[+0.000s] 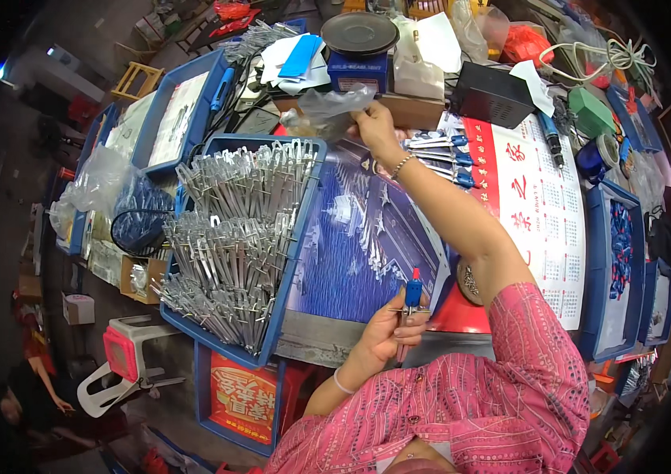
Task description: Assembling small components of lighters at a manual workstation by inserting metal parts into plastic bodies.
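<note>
My left hand (380, 336) is close to my chest, fingers closed around a slim metal piece topped by a blue plastic part with a red tip (413, 291). My right arm stretches far forward, and my right hand (376, 130) pinches the edge of a crumpled clear plastic bag (320, 109); the bag's contents are unclear. Beneath that forearm lie several metal pieces with blue ends (442, 156). To the left stands a blue tray (270, 336) packed with rows of thin metal strips (233, 229).
A blue picture sheet (327, 268) covers the table before me. At right are a round dish of small metal parts (468, 283), a printed calendar sheet (549, 237), a black box (493, 93) and a blue bin of blue-red parts (608, 316). A stool (130, 355) stands at lower left.
</note>
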### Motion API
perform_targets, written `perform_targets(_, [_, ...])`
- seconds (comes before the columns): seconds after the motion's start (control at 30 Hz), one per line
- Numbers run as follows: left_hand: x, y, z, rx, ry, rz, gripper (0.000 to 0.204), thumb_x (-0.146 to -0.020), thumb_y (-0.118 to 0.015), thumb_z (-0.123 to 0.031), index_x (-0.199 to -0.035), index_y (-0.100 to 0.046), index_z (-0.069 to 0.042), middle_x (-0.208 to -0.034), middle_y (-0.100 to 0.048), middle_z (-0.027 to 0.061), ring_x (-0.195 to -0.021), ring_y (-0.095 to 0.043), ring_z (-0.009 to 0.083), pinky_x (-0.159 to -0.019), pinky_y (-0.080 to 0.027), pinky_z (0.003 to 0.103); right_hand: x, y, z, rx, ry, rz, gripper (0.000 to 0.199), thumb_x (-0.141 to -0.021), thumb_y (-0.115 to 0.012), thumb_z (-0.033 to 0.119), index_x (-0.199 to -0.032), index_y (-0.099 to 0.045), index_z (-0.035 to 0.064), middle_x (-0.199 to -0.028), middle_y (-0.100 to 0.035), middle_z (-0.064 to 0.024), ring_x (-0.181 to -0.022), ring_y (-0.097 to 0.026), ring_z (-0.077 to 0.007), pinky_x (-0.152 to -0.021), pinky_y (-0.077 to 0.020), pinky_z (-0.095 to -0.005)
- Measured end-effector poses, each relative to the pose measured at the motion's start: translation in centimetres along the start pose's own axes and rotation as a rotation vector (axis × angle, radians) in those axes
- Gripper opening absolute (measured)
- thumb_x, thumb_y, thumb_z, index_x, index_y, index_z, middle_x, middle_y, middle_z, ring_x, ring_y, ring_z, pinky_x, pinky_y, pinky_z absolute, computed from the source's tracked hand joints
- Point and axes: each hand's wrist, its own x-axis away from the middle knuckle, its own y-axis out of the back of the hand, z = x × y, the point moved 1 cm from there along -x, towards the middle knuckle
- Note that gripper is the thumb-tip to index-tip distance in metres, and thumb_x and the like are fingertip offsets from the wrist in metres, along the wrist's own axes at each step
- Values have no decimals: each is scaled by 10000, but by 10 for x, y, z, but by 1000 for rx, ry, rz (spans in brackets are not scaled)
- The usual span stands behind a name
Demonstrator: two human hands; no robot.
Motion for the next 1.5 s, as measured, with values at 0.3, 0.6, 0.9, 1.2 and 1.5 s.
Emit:
perform_targets(0.3, [1, 1, 3, -21, 17, 6, 338, -898, -455, -391, -991, -522, -73, -655, -431, 11, -415, -320, 49, -380, -250, 179, -5, -33, -27, 44, -429, 338, 133, -814, -570, 103, -929, -588, 39, -754, -593, -44, -536, -555, -113, -499, -479, -242])
perform_targets(0.6, [2, -3, 0, 1, -11, -54, 326, -881, -486, -384, -990, -536, -81, -624, -393, -12, -410, -294, 41, -367, -218, 178, 26, 11, 1, 480, -24, 315, 429, -793, -600, 117, -1135, -388, -35, -843, -589, -106, -710, -589, -127, -592, -474, -229])
perform_targets(0.9, [-5, -14, 1, 43, 2, -3, 355, -906, -438, -380, -1034, -523, -59, -648, -441, 22, -414, -319, 55, -384, -251, 187, 194, 85, 70, -346, -600, 462, 202, -876, -534, 203, -958, -521, 19, -863, -588, -80, -762, -567, -140, -706, -467, -287])
perform_targets(1.2, [-10, -16, 28, -22, 91, -26, 373, -917, -406, -396, -1038, -523, -64, -660, -450, 27, -422, -327, 56, -388, -257, 189, 234, 90, 96, -642, -578, 409, 187, -916, -459, 216, -846, -485, 45, -473, -288, 65, -372, -222, -18, -366, -182, -183])
perform_targets(1.5, [-12, -9, 34, 68, 89, -87, 383, -916, -398, -416, -966, -519, -55, -641, -405, 16, -426, -318, 57, -384, -253, 184, 246, 88, 86, -515, -581, 191, 156, -902, -482, 199, -849, -494, 52, -467, -280, 70, -370, -214, -22, -360, -169, -188])
